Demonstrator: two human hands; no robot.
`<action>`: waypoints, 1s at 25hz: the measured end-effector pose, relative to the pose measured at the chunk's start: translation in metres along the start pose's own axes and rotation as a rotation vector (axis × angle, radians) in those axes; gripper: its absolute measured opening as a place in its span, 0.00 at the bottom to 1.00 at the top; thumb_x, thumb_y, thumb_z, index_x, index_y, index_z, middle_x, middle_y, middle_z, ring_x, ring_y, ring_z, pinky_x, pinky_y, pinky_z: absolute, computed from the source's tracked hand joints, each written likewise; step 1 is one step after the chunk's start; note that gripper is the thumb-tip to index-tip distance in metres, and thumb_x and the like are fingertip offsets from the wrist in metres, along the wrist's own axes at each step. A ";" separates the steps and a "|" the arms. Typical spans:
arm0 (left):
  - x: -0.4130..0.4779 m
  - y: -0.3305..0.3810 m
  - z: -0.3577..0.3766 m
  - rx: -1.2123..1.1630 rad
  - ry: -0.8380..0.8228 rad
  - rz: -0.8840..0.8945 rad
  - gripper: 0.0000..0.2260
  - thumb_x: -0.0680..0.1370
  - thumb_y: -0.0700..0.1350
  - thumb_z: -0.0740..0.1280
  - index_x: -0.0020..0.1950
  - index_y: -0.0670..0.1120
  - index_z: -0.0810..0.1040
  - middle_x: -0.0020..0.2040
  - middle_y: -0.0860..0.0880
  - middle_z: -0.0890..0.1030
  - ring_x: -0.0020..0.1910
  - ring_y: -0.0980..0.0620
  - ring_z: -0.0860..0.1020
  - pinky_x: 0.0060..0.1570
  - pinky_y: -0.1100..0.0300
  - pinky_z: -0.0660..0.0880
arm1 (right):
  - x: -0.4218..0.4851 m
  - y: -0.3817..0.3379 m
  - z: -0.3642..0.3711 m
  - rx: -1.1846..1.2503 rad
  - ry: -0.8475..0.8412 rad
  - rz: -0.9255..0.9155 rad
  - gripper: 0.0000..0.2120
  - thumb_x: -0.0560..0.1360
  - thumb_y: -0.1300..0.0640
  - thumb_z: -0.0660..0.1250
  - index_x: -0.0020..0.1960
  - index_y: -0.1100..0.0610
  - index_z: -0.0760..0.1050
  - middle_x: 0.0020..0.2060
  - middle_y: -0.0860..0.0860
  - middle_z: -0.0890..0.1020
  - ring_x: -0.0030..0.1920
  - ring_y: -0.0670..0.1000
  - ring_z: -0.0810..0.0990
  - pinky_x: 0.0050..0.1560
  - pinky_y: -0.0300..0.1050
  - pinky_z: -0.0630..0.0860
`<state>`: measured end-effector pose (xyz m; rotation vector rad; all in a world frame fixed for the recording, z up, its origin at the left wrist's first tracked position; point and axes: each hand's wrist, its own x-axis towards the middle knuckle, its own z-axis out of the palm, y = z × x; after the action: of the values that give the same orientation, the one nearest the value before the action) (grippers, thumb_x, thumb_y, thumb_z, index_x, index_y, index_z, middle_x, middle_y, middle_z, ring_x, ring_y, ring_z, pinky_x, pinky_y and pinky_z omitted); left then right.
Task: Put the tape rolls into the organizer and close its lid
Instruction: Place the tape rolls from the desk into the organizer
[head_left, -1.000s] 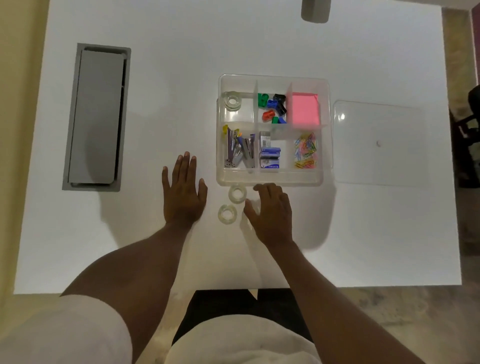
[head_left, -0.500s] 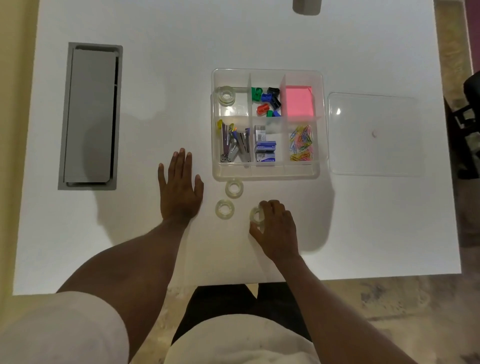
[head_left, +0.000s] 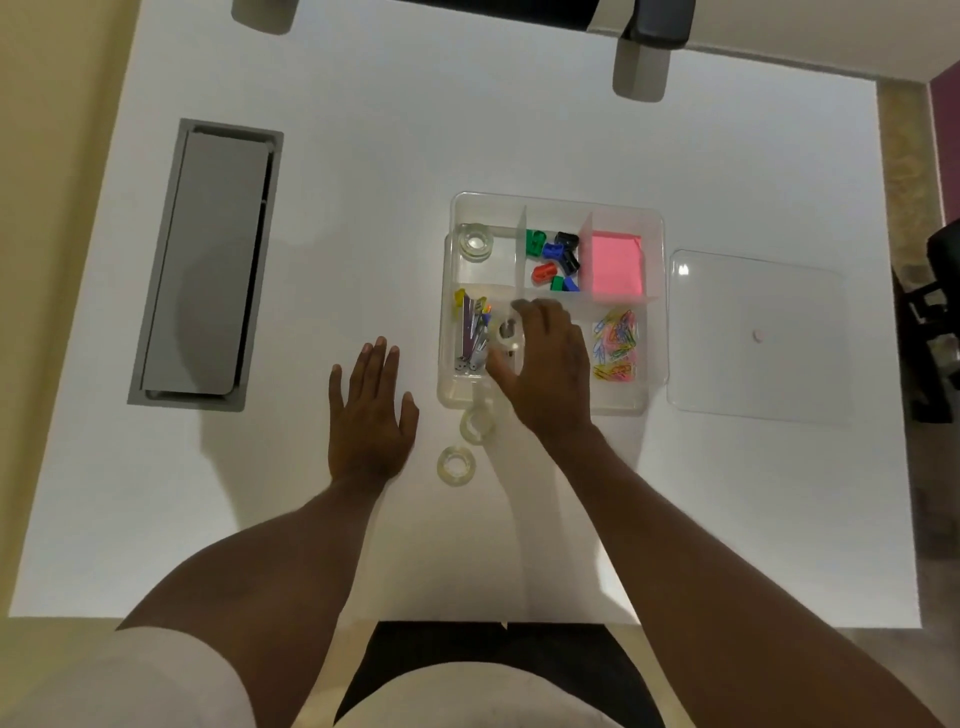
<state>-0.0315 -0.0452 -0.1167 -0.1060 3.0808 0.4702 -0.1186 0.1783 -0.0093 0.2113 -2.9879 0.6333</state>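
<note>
A clear plastic organizer (head_left: 655, 223) with several compartments stands open on the white table. One clear tape roll (head_left: 475, 242) lies in its far left compartment. My right hand (head_left: 548, 366) is over the organizer's near middle, shut on another tape roll (head_left: 506, 332) held between thumb and fingers. Two more tape rolls lie on the table just in front of the organizer, one (head_left: 478, 424) close to its wall and one (head_left: 455, 465) nearer me. My left hand (head_left: 370, 413) rests flat and open on the table, left of those rolls. The clear lid (head_left: 756, 338) lies flat to the organizer's right.
The organizer also holds staplers (head_left: 471, 332), coloured sharpeners (head_left: 553, 260), pink sticky notes (head_left: 615, 265) and coloured paper clips (head_left: 615, 345). A grey cable hatch (head_left: 208, 265) is set into the table at the left. A chair (head_left: 644, 31) stands beyond the far edge.
My right hand picked a tape roll off the table and carried it forward over the organizer. My left hand stayed flat. The camera view tilted up.
</note>
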 end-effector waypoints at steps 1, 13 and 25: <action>0.001 0.000 0.001 -0.006 0.002 0.004 0.29 0.85 0.55 0.53 0.86 0.49 0.55 0.87 0.48 0.57 0.87 0.50 0.53 0.84 0.38 0.52 | 0.019 -0.002 -0.003 -0.005 0.010 0.002 0.24 0.74 0.47 0.71 0.66 0.56 0.72 0.60 0.55 0.76 0.58 0.53 0.76 0.57 0.46 0.76; 0.005 -0.003 0.008 0.003 -0.036 -0.009 0.30 0.85 0.57 0.50 0.87 0.51 0.49 0.88 0.52 0.49 0.87 0.52 0.48 0.85 0.39 0.50 | 0.151 -0.021 0.015 -0.280 -0.308 0.098 0.20 0.76 0.51 0.72 0.61 0.61 0.73 0.57 0.58 0.79 0.59 0.58 0.77 0.56 0.52 0.73; 0.006 -0.005 0.008 -0.016 -0.058 -0.031 0.30 0.86 0.58 0.48 0.87 0.51 0.50 0.88 0.51 0.51 0.87 0.51 0.50 0.85 0.40 0.50 | 0.161 -0.017 0.029 -0.542 -0.297 -0.007 0.11 0.74 0.66 0.64 0.56 0.61 0.75 0.52 0.59 0.80 0.56 0.61 0.75 0.59 0.54 0.69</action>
<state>-0.0374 -0.0484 -0.1263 -0.1371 3.0149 0.4874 -0.2766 0.1317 -0.0115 0.2947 -3.2902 -0.2436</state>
